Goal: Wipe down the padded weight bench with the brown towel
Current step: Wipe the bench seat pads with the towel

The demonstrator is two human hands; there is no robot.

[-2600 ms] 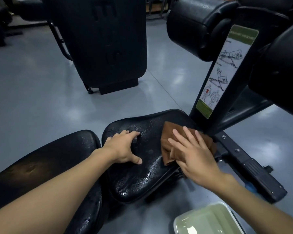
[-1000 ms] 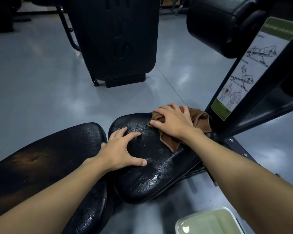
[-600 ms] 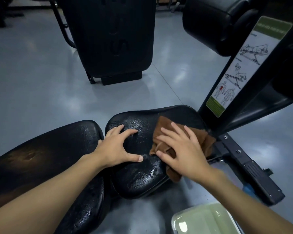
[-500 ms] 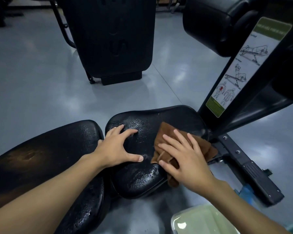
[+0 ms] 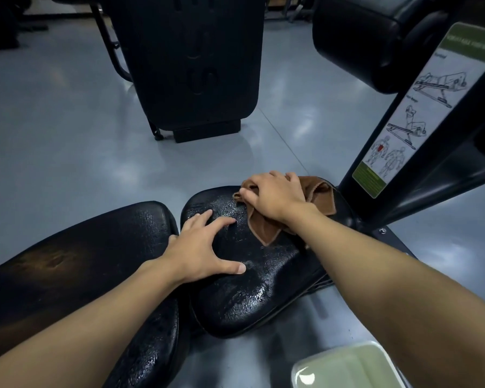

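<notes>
Gripping the one brown towel (image 5: 265, 231), the right hand (image 5: 275, 198) sits at the far edge of the seat pad (image 5: 252, 287). Its fingers are curled down over the bunched cloth and the thumb is tucked against the bunch's left side. One pointed corner of the towel trails from under the wrist toward the middle of the seat pad, and another fold spreads to the right of the hand.

The left hand (image 5: 199, 250) holds nothing. It lies spread wide on the left part of the seat pad, fingertips and thumb planted on the vinyl, which glistens with fine wet speckles.

The padded weight bench (image 5: 328, 278) shows two black pads. One is the seat pad. The other is a longer pad (image 5: 81, 261) just left of it, with a narrow gap between them and a worn brown patch on its surface.

One slanted black post (image 5: 457, 127) rises at the right of the seat pad's far edge. It carries one sticker (image 5: 412, 107) with exercise drawings. One black roller cushion (image 5: 361, 37) hangs above and beyond the seat pad. One tall black padded machine part (image 5: 191, 65) stands on the grey floor (image 5: 53, 135), well beyond the seat pad.

There is one container, a pale green tub (image 5: 347, 368), on the floor on the near right of the seat pad. Only part of it is in view. Its inside looks pale with a bright glint, and I cannot tell whether that is liquid.
</notes>
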